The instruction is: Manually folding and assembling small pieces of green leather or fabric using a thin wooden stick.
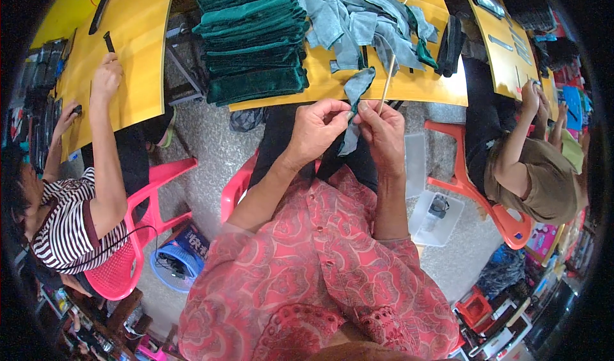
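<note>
Just off front edge of yellow surface (320,81): narrow green-and-grey fabric strip (358,87), pinched mid-length by thumbs and fingertips of both left hand (320,129) and right hand (385,134). Thin pale stick (388,79) pokes up by right fingers; can't tell if gripped. Step looks like fiddly fingertip work on strip. Next move probably calls for firm left pinch, right fingers easing along fabric. Green velvet stack (256,49) and loose grey pile (366,28) sit beyond.
</note>
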The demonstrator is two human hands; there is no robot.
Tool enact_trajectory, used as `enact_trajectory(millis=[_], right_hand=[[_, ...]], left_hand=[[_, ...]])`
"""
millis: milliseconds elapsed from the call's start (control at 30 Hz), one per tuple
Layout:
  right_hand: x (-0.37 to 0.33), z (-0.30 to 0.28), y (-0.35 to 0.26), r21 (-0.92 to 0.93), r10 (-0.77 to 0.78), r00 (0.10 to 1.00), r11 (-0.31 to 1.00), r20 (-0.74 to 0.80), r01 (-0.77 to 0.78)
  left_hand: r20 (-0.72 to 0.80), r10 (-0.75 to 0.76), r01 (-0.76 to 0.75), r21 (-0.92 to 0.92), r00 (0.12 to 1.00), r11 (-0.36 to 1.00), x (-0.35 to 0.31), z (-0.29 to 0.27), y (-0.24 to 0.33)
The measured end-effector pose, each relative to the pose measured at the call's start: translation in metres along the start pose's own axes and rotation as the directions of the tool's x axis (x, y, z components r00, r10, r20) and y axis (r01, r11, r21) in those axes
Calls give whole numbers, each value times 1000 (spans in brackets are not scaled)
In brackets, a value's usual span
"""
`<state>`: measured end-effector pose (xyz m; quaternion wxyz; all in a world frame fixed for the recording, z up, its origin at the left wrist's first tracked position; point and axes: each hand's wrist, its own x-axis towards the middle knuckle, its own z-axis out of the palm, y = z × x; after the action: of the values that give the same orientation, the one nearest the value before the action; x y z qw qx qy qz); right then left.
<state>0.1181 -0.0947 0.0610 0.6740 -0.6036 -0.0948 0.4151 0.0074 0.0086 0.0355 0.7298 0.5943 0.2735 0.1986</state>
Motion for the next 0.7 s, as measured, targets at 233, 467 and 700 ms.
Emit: enact_trajectory(millis=[233, 467, 700], right_hand=[[-2, 6, 3, -80, 21, 999, 997, -24, -23], [-4, 6, 7, -42, 30, 999, 999, -39, -32], [-5, 13, 6, -130, -32, 998, 991, -60, 24]], left_hand=[[-63, 81, -65, 230, 995, 971, 0, 0, 0], [22, -101, 103, -258, 995, 961, 6, -7, -4], [32, 134, -137, 122, 990, 983, 2, -9, 0]])
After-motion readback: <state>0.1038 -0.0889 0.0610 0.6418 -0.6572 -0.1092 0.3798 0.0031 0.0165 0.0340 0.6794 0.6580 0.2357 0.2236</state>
